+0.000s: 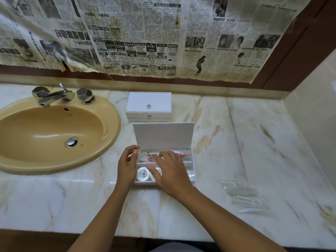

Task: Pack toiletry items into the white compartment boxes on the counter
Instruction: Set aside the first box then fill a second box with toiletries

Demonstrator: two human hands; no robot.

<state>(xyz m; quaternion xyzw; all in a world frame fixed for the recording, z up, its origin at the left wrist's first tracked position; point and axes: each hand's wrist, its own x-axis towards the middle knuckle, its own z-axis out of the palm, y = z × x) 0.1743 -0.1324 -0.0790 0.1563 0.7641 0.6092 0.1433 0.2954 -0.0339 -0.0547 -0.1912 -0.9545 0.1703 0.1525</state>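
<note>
Marble counter [236, 142]: both hands, left [127, 165] and right [170, 171], spread empty over open box [193, 176].

Raised lid [163, 136] blocks rear; counter [254, 142] right open.

We are seeing a mustard-tan sink [54, 135] with silver taps [54, 95] showing at the left, set in a cream marble counter [254, 142] that is showing brown and orange veins. Both boxes are showing white: the open box [192, 176] near us and the closed box [148, 106] farther off. Yellowed black-and-white newspaper [145, 33] is covering the far wall.
</note>
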